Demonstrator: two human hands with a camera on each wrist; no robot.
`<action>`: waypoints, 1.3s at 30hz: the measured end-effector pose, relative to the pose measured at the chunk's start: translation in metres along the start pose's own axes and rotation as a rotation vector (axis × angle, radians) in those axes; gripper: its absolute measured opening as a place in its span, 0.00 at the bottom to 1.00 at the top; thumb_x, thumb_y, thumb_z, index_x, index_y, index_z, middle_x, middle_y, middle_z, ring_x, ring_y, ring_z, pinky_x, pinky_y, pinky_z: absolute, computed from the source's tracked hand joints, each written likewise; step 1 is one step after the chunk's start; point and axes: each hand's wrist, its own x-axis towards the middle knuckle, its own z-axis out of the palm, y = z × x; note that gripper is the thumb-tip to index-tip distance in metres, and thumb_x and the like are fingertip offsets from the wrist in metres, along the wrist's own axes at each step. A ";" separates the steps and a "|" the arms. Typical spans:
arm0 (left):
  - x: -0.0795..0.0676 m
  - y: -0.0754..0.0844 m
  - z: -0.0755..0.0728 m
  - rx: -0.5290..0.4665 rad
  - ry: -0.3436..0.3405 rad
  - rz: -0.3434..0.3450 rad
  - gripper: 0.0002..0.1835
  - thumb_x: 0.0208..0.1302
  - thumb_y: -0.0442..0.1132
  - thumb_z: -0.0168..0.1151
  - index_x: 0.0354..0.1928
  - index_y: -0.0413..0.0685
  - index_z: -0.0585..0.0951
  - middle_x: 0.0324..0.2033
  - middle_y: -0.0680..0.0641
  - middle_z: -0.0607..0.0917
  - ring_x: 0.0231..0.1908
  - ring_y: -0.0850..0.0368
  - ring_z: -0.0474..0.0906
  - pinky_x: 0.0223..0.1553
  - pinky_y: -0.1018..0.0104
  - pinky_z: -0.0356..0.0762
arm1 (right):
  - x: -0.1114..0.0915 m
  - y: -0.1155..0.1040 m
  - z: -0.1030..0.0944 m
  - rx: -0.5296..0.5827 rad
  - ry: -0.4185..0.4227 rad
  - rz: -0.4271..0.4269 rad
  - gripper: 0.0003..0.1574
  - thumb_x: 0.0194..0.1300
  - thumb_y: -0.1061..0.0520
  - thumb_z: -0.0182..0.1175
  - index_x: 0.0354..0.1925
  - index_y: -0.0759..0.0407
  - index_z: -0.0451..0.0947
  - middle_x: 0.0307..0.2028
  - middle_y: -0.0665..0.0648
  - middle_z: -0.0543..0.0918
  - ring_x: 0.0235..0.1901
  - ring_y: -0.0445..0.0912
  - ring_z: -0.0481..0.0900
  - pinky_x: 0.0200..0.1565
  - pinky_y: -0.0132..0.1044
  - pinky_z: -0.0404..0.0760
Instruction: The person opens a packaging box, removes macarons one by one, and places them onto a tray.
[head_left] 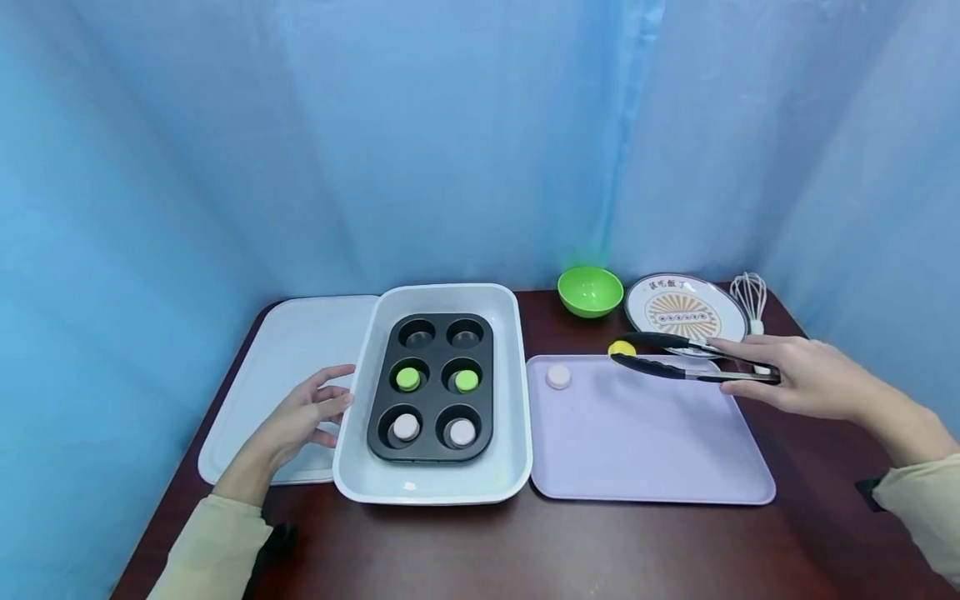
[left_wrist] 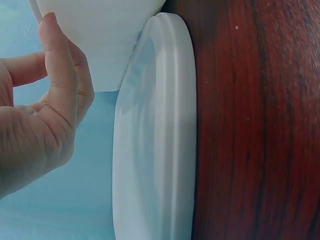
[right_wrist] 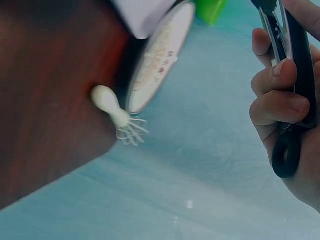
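Observation:
My right hand (head_left: pixel 806 377) grips black-and-silver tongs (head_left: pixel 656 367) over the far part of the lilac tray (head_left: pixel 645 450). Between the tong tips is a small yellow round piece (head_left: pixel 621 347). A pale pink round piece (head_left: pixel 558 377) lies on that tray near its far left corner. At the left side of the deep white basin (head_left: pixel 431 487), my left hand (head_left: pixel 303 417) has its fingers against the wall, loosely bent. Inside the basin lies a dark muffin tin (head_left: pixel 435 396). Its middle cups hold green pieces (head_left: pixel 407 379), and its near cups hold pale pink pieces (head_left: pixel 462 432).
A flat white tray (head_left: pixel 255 392) lies left of the basin, partly under it. Behind the lilac tray stand a green bowl (head_left: pixel 590 292), a patterned plate (head_left: pixel 684 312) and a white whisk (right_wrist: pixel 114 111). Blue curtain (head_left: pixel 450 150) hangs along the table's back and sides.

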 end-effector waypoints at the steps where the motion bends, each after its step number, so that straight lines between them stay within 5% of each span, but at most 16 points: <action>1: 0.000 0.000 0.000 0.002 0.001 0.000 0.36 0.71 0.45 0.65 0.76 0.53 0.62 0.56 0.34 0.78 0.42 0.46 0.82 0.37 0.49 0.87 | -0.001 0.002 0.003 -0.002 0.000 -0.007 0.40 0.58 0.42 0.75 0.66 0.51 0.78 0.52 0.55 0.86 0.43 0.45 0.84 0.37 0.50 0.83; 11: -0.001 0.002 0.000 0.011 0.010 -0.010 0.36 0.71 0.46 0.65 0.76 0.53 0.62 0.56 0.34 0.78 0.41 0.46 0.82 0.37 0.50 0.87 | -0.013 0.005 0.024 0.007 -0.021 0.030 0.38 0.58 0.40 0.74 0.64 0.52 0.80 0.50 0.50 0.86 0.32 0.34 0.77 0.29 0.40 0.77; 19: -0.005 0.000 0.002 0.006 0.007 -0.021 0.36 0.71 0.46 0.65 0.76 0.53 0.61 0.55 0.34 0.79 0.41 0.47 0.82 0.36 0.51 0.87 | -0.020 0.011 0.037 0.034 -0.047 0.068 0.38 0.60 0.39 0.73 0.65 0.51 0.79 0.52 0.58 0.85 0.31 0.34 0.76 0.28 0.37 0.74; 30: -0.002 0.000 0.002 -0.009 0.003 -0.020 0.36 0.71 0.46 0.64 0.76 0.52 0.62 0.55 0.35 0.79 0.41 0.47 0.82 0.35 0.52 0.87 | -0.016 0.015 0.047 0.072 -0.029 0.045 0.40 0.59 0.40 0.74 0.66 0.52 0.78 0.51 0.52 0.85 0.25 0.30 0.70 0.28 0.34 0.72; 39: -0.001 0.000 0.001 -0.012 0.008 -0.011 0.36 0.71 0.46 0.65 0.76 0.53 0.62 0.55 0.35 0.80 0.41 0.48 0.82 0.34 0.53 0.87 | -0.016 0.016 0.047 0.074 -0.012 0.042 0.43 0.59 0.42 0.75 0.68 0.53 0.76 0.53 0.56 0.85 0.37 0.36 0.79 0.34 0.40 0.80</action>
